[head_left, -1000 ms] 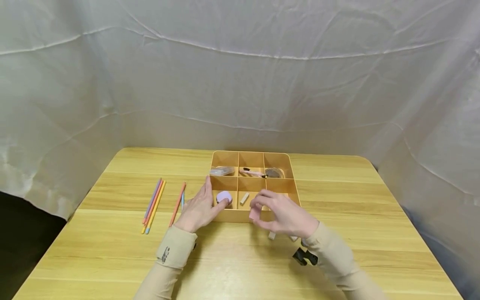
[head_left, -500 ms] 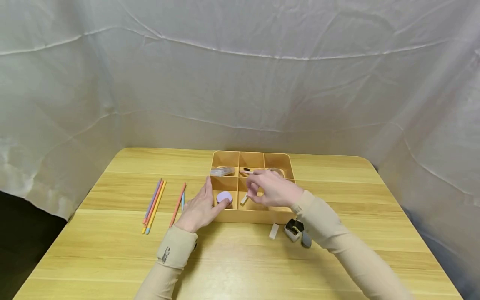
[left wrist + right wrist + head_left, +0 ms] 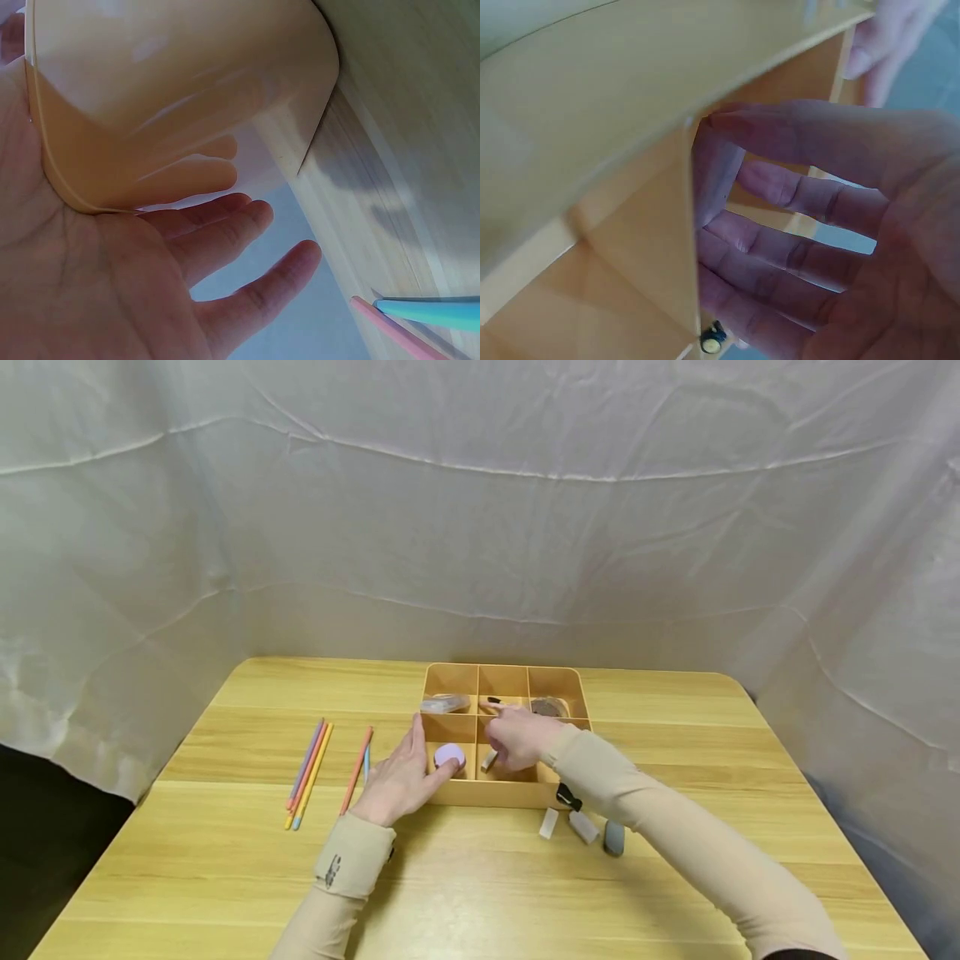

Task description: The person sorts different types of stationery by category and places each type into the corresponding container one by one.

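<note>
My left hand rests at the front left corner of an orange six-compartment organizer box. Its straight fingers lie along the outer side wall, and the thumb reaches over the front rim. Down in the front middle compartment, my right hand pinches a pink eraser between thumb and fingers, close to a divider in the right wrist view; the head view hides this eraser behind the hand. Beside those fingers lies a small white block eraser. A round lilac item sits in the front left compartment.
On the table before the box lie two whitish blocks and a grey-blue oval piece. Several colored pencils lie left of the box. The back compartments hold a clear case, a pink item with black tips and a dark coil.
My right hand has brought the pink eraser from in front of the box over the rim and down into the front middle compartment. The left hand stays in place.
</note>
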`<control>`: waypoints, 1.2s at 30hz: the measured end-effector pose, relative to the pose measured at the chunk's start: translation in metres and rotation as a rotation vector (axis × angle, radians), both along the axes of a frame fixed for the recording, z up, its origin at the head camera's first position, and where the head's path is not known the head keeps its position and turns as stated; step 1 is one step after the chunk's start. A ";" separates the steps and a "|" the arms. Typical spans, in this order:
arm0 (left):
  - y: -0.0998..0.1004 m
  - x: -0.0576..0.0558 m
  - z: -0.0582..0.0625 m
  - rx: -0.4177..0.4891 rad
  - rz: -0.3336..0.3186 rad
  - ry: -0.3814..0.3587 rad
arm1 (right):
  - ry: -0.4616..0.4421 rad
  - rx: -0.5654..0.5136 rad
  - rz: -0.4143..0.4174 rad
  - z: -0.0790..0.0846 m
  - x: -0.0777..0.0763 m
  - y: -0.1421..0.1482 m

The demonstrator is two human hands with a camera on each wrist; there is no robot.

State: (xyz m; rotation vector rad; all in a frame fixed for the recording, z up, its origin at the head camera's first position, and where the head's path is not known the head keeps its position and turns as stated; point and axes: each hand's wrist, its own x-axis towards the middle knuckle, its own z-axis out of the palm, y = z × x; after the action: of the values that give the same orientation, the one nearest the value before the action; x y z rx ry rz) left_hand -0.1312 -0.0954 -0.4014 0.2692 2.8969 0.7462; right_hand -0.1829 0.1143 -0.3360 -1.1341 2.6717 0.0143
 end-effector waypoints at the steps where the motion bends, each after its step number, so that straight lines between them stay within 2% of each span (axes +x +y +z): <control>1: 0.000 0.000 0.000 -0.002 0.000 0.001 | -0.007 0.028 -0.007 -0.001 0.000 -0.002; 6: -0.001 0.001 -0.002 0.000 0.006 -0.011 | -0.069 0.156 -0.090 -0.011 -0.002 -0.012; 11: 0.001 0.001 -0.002 0.004 0.007 -0.002 | -0.081 0.251 -0.138 -0.021 -0.003 -0.017; 14: 0.001 0.001 -0.003 0.001 0.005 0.006 | -0.077 0.280 -0.143 -0.030 -0.003 -0.018; 15: 0.001 0.000 -0.003 -0.001 0.004 0.006 | -0.049 0.274 -0.115 -0.039 -0.006 -0.016; 17: 0.001 0.000 -0.003 -0.003 0.002 0.011 | -0.034 0.279 -0.102 -0.043 -0.007 -0.016; 21: 0.000 0.000 -0.002 -0.008 -0.001 0.015 | -0.007 0.267 -0.093 -0.045 -0.006 -0.018; 22: 0.000 0.000 -0.003 -0.008 -0.001 0.013 | -0.033 0.274 -0.126 -0.038 -0.002 -0.020; 26: 0.001 0.000 -0.002 -0.005 0.000 -0.004 | -0.040 0.235 -0.156 -0.033 0.002 -0.017; 29: 0.000 0.000 -0.001 -0.005 0.007 -0.021 | -0.029 0.184 -0.139 -0.026 0.001 -0.014; 33: 0.000 0.000 0.000 -0.008 0.009 -0.023 | -0.011 0.045 -0.075 -0.015 0.002 -0.008; 36: -0.001 0.000 0.001 -0.005 0.005 -0.019 | -0.005 -0.090 -0.047 -0.005 0.007 0.000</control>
State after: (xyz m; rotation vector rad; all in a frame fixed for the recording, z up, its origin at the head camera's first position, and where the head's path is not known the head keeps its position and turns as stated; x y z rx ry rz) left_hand -0.1313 -0.0959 -0.4008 0.2521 2.8820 0.7383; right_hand -0.1755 0.1143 -0.3415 -1.0956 2.7185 -0.1175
